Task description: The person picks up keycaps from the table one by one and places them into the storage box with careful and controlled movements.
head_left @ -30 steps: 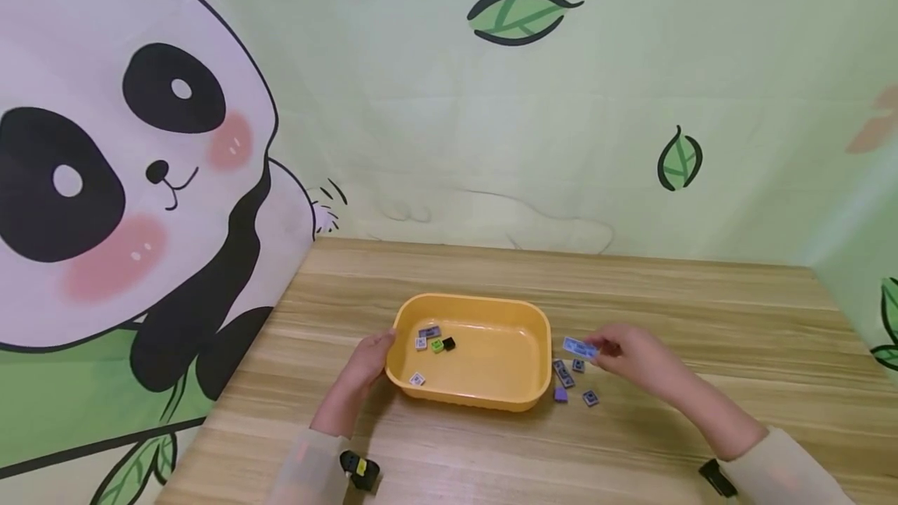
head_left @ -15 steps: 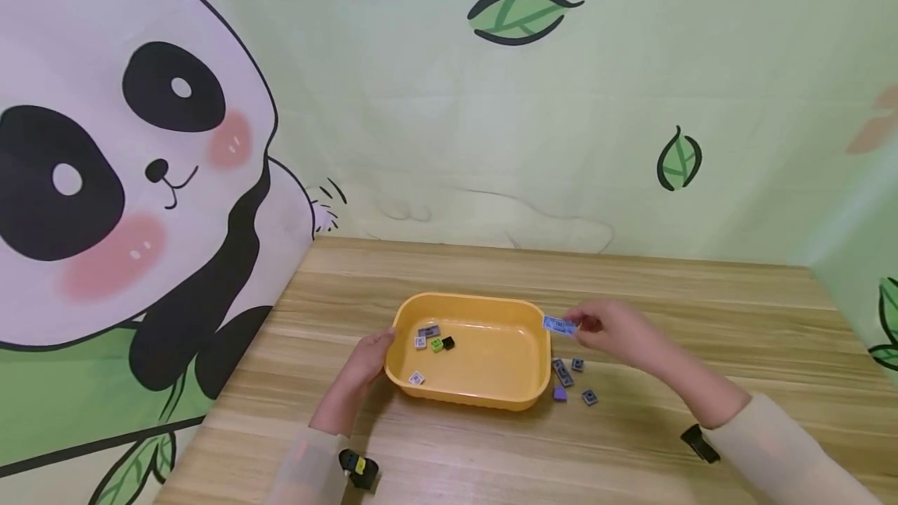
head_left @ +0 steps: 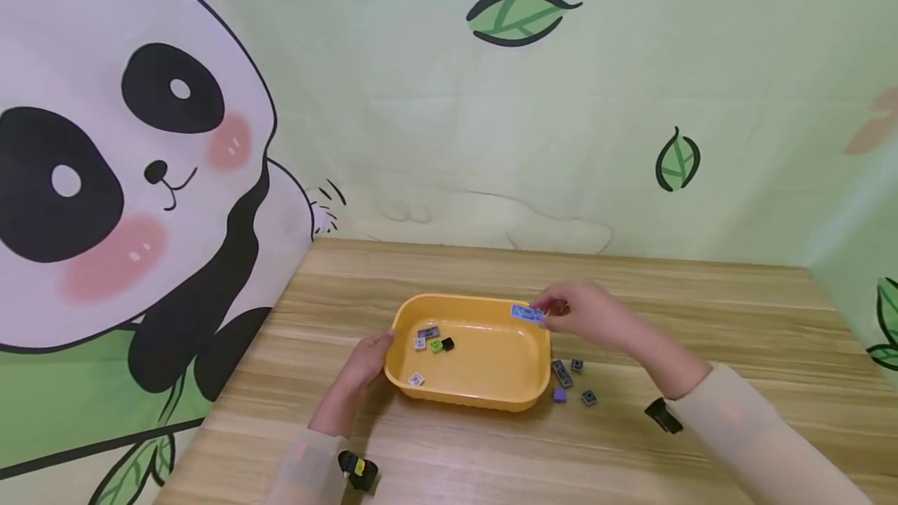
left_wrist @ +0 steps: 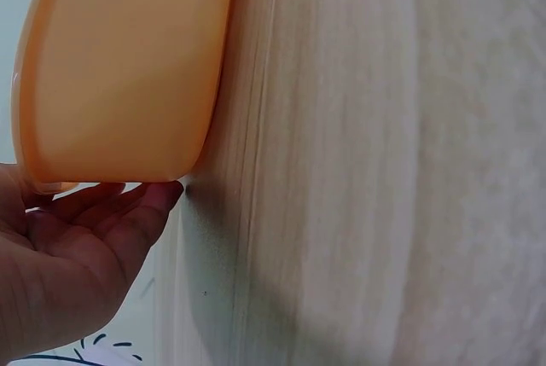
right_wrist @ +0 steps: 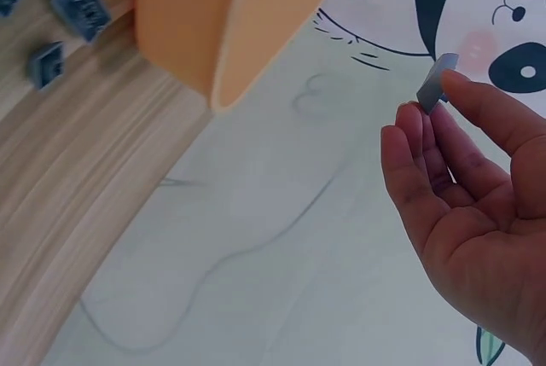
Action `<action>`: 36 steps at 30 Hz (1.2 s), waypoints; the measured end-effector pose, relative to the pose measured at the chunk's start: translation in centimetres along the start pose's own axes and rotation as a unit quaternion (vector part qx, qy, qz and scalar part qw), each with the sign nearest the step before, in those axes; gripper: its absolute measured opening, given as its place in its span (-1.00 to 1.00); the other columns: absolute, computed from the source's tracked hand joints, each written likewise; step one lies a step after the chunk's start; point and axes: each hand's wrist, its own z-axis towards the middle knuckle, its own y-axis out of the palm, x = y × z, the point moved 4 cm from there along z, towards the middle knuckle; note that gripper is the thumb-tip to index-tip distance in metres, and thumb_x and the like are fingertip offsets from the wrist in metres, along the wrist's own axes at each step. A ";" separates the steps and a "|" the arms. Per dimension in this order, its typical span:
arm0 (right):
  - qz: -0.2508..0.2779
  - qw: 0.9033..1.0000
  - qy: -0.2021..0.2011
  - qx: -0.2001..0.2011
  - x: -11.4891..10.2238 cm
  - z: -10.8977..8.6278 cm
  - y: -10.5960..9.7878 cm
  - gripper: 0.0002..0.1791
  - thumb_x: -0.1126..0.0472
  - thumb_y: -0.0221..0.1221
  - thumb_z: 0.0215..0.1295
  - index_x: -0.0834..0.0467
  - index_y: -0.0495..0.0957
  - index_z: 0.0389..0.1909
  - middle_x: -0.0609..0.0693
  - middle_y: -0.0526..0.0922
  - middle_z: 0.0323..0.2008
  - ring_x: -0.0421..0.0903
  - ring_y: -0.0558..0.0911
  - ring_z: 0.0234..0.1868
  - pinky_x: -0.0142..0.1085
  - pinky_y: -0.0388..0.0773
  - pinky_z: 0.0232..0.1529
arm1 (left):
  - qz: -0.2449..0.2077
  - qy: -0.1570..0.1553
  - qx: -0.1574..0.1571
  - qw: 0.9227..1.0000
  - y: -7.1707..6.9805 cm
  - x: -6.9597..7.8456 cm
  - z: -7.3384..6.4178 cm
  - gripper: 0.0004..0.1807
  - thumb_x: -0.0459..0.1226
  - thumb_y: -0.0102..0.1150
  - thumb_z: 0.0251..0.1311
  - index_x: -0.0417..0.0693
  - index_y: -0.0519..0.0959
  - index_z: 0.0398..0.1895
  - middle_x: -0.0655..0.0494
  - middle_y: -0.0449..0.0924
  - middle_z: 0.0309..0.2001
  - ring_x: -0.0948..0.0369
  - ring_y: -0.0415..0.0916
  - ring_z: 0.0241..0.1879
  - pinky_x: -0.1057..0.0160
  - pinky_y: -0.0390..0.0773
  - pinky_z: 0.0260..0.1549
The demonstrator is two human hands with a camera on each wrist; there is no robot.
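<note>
My right hand (head_left: 589, 314) pinches a flat blue-grey building brick (head_left: 526, 312) by one end, thumb against fingertips. In the head view the brick overlaps the far right corner of a yellow plastic tray (head_left: 473, 402). The right wrist view shows the brick (right_wrist: 438, 82) edge-on between thumb and finger. My left hand (head_left: 368, 358) holds the tray's left end at the rim, with its fingers against the outer wall in the left wrist view. Inside the tray, toward its left, lie a lime green brick (head_left: 436, 346), a black brick (head_left: 448, 344) and several other small pieces.
Right of the tray on the wooden table (head_left: 491, 458) lie a long grey brick (head_left: 562, 373), a purple brick (head_left: 559, 394) and a small grey brick (head_left: 588, 397) with another near it. Behind the table hangs a pale green backdrop (head_left: 393, 100) with a panda print.
My right hand has moved left and away from me, carrying the brick from above the loose pieces to the tray's far right corner. The left hand and tray have stayed put.
</note>
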 end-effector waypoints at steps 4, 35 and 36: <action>-0.001 1.000 -0.010 -0.006 -0.6 1.5 0.0 -0.72 0.29 0.30 0.34 0.31 0.69 0.02 0.14 0.78 -0.12 -0.08 0.67 -0.14 -0.21 0.69 -0.08 | 0.000 0.001 -0.003 1.000 0.0 0.0 0.0 -0.44 -0.20 -0.30 0.63 -0.57 0.37 0.32 -0.49 0.47 0.29 -0.18 0.54 0.23 -0.02 0.55 0.29; 0.011 0.997 -0.016 -0.071 -3.8 9.7 4.0 -0.70 0.29 0.28 0.35 0.26 0.67 0.07 0.11 0.75 -0.09 -0.07 0.66 -0.07 -0.24 0.66 0.06 | 0.012 -0.002 -0.004 1.000 0.1 -0.1 0.2 -0.42 -0.19 -0.30 0.63 -0.58 0.31 0.37 -0.49 0.41 0.35 -0.23 0.44 0.35 -0.10 0.47 0.36; 0.007 0.997 -0.013 -0.071 -3.8 9.9 4.2 -0.71 0.30 0.28 0.34 0.26 0.67 0.06 0.11 0.75 -0.10 -0.07 0.66 -0.07 -0.24 0.66 0.07 | 0.012 -0.001 -0.003 1.000 0.1 -0.1 0.2 -0.42 -0.19 -0.30 0.63 -0.58 0.31 0.37 -0.49 0.40 0.35 -0.23 0.44 0.35 -0.10 0.47 0.36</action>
